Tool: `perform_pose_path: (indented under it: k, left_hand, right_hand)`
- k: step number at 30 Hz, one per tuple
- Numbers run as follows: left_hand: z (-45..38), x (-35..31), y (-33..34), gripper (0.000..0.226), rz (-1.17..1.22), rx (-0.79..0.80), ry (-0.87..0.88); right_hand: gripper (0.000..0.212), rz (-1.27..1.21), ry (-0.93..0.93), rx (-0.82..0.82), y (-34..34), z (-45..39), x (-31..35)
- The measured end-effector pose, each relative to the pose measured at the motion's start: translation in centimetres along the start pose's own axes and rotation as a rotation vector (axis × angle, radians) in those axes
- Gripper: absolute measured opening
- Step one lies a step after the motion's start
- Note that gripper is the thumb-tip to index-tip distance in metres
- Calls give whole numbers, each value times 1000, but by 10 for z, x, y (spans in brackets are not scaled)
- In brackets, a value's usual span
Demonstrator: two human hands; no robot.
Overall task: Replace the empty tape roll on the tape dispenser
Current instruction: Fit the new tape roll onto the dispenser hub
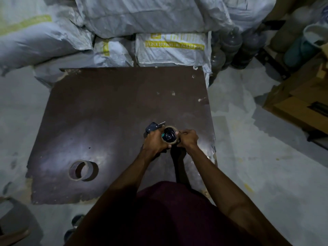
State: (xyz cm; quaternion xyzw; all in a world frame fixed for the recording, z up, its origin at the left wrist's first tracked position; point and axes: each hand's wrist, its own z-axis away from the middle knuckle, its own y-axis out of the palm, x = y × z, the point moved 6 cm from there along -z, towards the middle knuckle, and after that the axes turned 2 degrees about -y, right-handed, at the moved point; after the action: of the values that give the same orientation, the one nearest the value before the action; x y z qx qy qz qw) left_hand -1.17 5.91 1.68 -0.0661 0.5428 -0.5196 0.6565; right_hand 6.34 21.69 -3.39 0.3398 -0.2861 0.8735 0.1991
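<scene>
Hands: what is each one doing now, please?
Left hand: closed, holding the tape dispenser.
Right hand: closed on the roll on it.

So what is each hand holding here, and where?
Left hand grips the black plastic tape dispenser body; right hand pinches the brown cardboard roll rim on its hub.

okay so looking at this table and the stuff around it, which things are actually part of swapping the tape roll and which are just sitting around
Part of the job:
tape dispenser, held in the left hand
roll on the dispenser, gripped by the right hand
loose roll lying on the board

Just lying about:
white sacks
dark bottles
cardboard boxes
</scene>
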Motion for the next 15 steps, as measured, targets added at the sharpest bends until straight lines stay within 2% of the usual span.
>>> perform_pose_path:
  k: [4, 7, 13, 15]
  left_hand:
    - [2, 0, 3, 90, -41, 22, 80]
    - [3, 4, 5, 96, -40, -4, 76]
    - [-4, 6, 12, 101, -177, 32, 46]
    - [-11, 8, 14, 104, -209, 52, 50]
  right_hand:
    - [26, 50, -51, -28, 0, 7, -5]
    - [28, 105, -93, -28, 5, 5, -8]
    - [49, 243, -97, -65, 22, -69, -57]
    - [47, 262, -70, -56, 21, -69, -54]
